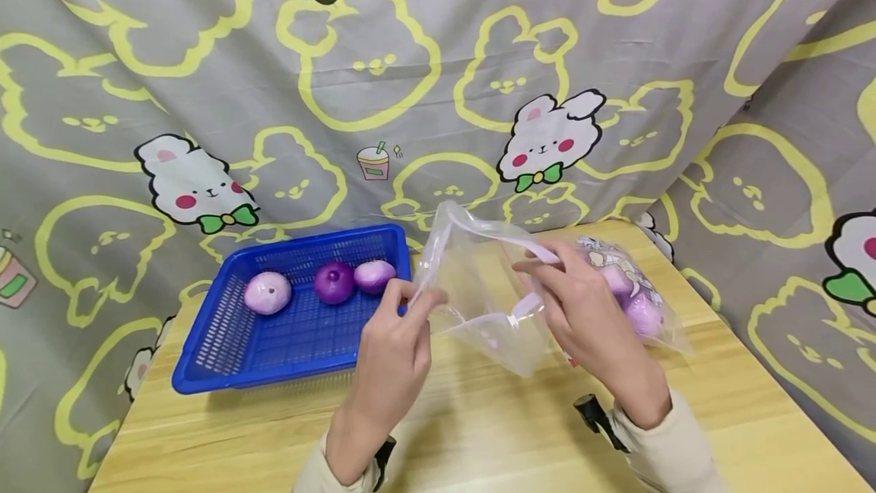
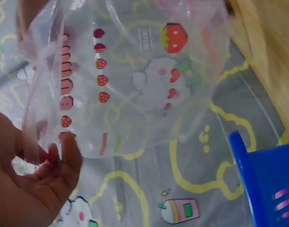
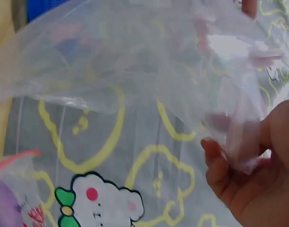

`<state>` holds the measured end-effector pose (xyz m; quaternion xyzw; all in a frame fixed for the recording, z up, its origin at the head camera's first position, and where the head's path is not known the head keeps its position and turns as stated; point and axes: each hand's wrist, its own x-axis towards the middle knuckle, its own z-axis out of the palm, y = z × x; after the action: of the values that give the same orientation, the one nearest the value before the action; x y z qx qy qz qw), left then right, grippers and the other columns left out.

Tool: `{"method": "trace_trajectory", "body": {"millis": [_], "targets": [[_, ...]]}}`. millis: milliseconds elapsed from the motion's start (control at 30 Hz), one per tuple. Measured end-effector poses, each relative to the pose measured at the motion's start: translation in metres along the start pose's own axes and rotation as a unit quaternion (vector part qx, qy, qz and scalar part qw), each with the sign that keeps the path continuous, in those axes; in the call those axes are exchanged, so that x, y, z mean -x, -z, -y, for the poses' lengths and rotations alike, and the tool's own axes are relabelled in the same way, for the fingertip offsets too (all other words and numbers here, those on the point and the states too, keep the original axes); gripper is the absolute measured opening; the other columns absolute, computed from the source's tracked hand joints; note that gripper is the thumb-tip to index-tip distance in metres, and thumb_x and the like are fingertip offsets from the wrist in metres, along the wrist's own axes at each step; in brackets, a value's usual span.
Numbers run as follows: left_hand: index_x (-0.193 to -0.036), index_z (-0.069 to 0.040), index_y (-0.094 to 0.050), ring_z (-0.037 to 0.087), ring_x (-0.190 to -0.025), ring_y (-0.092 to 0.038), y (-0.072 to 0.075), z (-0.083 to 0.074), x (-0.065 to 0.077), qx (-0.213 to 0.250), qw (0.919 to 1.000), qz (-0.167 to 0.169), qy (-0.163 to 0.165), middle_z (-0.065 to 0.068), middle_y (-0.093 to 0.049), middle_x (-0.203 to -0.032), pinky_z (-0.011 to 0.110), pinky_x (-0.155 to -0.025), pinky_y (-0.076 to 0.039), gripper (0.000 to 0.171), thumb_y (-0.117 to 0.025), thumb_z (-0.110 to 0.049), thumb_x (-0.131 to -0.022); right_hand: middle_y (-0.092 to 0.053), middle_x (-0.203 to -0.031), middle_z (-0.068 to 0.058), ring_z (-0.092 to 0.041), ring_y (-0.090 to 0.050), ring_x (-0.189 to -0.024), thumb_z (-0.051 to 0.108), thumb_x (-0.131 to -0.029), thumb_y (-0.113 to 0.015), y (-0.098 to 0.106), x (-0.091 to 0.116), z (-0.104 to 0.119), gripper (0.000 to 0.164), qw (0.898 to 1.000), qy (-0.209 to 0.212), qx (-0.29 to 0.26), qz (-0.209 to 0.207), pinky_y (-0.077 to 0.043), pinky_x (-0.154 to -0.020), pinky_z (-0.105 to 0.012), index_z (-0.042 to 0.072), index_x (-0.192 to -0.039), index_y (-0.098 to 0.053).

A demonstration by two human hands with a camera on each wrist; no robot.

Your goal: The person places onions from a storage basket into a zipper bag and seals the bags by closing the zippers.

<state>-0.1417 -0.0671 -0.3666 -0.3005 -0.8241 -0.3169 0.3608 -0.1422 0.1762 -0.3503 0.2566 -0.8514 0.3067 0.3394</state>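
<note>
Between both hands hangs a clear plastic zip bag (image 1: 493,333), its mouth spread wide and facing up. My left hand (image 1: 397,356) pinches the left side of the rim. The right hand (image 1: 588,310) pinches the opposite side. In the left wrist view the bag (image 2: 130,85) shows red strawberry prints and a rabbit, and nothing is seen inside it. Left of the bag, a blue plastic basket (image 1: 294,371) holds a pale purple onion (image 1: 268,294), a dark purple onion (image 1: 334,283) and a two-toned purple onion (image 1: 375,277).
Behind my right hand lies another clear printed bag (image 1: 671,326) with purple onions (image 1: 643,315) in it. Both bags and the basket are over a wooden table (image 1: 479,432). A grey patterned curtain (image 1: 424,97) rises along the table's back and right side.
</note>
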Motion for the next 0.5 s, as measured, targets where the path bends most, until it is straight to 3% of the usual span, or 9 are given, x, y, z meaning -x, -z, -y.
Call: {"method": "trace_trajectory", "body": {"millis": [100, 200, 367, 500], "targets": [[-0.120, -0.012, -0.071, 0.019, -0.074, -0.052, -0.003, -0.001, 0.002, -0.045, 0.9984, 0.033, -0.009, 0.009, -0.052, -0.092, 0.035, -0.056, -0.052, 0.040, -0.050, 0.003, -0.090, -0.061, -0.097, -0.006, -0.014, -0.057, -0.082, 0.001, -0.092, -0.062, -0.011, 0.000, 0.004, 0.017, 1.000, -0.016, 0.004, -0.019, -0.048, -0.071, -0.024, 0.002, -0.105, -0.073], [-0.116, -0.005, -0.072, 0.018, -0.070, -0.049, -0.006, 0.000, 0.004, -0.066, 0.9962, 0.056, -0.004, 0.007, -0.050, -0.086, 0.032, -0.054, -0.050, 0.030, -0.056, -0.002, -0.091, -0.054, -0.086, -0.003, -0.010, -0.050, -0.070, 0.002, -0.088, -0.069, -0.019, 0.001, 0.007, 0.011, 1.000, -0.018, 0.010, 0.006, -0.045, -0.060, -0.022, 0.005, -0.098, -0.070], [-0.093, -0.004, -0.073, 0.014, -0.060, -0.047, -0.009, 0.003, 0.007, -0.067, 0.9934, 0.093, 0.010, 0.000, -0.050, -0.074, 0.028, -0.052, -0.047, 0.006, -0.070, -0.006, -0.089, -0.054, -0.083, -0.004, -0.020, -0.050, -0.078, -0.016, -0.074, -0.056, -0.023, 0.006, 0.007, 0.031, 0.991, -0.009, 0.056, 0.125, -0.045, -0.068, -0.033, 0.007, -0.085, -0.073], [-0.113, -0.004, -0.069, 0.020, -0.058, -0.055, -0.011, 0.001, 0.009, -0.078, 0.9889, 0.119, 0.042, 0.002, -0.054, -0.070, 0.035, -0.052, -0.050, 0.030, -0.071, 0.001, -0.084, -0.063, -0.087, -0.012, -0.032, -0.057, -0.087, -0.018, -0.071, -0.055, -0.019, 0.005, 0.002, 0.032, 0.979, -0.060, 0.118, 0.152, -0.048, -0.080, -0.044, 0.000, -0.088, -0.075]]}}
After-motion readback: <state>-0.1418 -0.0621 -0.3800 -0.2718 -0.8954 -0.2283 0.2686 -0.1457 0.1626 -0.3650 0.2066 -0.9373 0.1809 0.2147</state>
